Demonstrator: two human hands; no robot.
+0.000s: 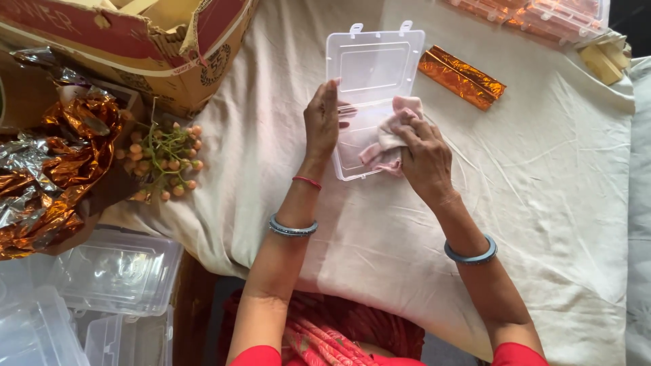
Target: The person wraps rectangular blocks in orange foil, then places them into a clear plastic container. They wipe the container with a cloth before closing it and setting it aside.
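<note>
Clear plastic box [371, 74], lid swung open toward 12 o'clock, lying flat near the middle of a desk [542, 203] draped in a creased cream cloth. Pink rag [390, 139] bunched inside the lower tray. Right hand [424, 156] curled and pinching the rag, pressing it into the tray at the box's 4 o'clock corner. Left hand [321, 122] with fingers straight and pressed together, laid along the box's 9 o'clock edge, thumb over the rim. Grey bangles on both wrists, plus a thin red thread on the left.

Orange foil packet [461, 76] at 2 o'clock of the box, just beside the lid. More clear boxes with orange contents [542, 13] at 1 o'clock, at the far edge of the desk. Sprig of small orange berries [166, 159] at 9 o'clock, well apart from the box. Torn cardboard carton [135, 47] at 10 o'clock. Crumpled orange and silver foil [54, 169] farther out at 9 o'clock. Stack of empty clear boxes [115, 271] at 7 o'clock, off the desk edge. Red clothing at 6 o'clock.
</note>
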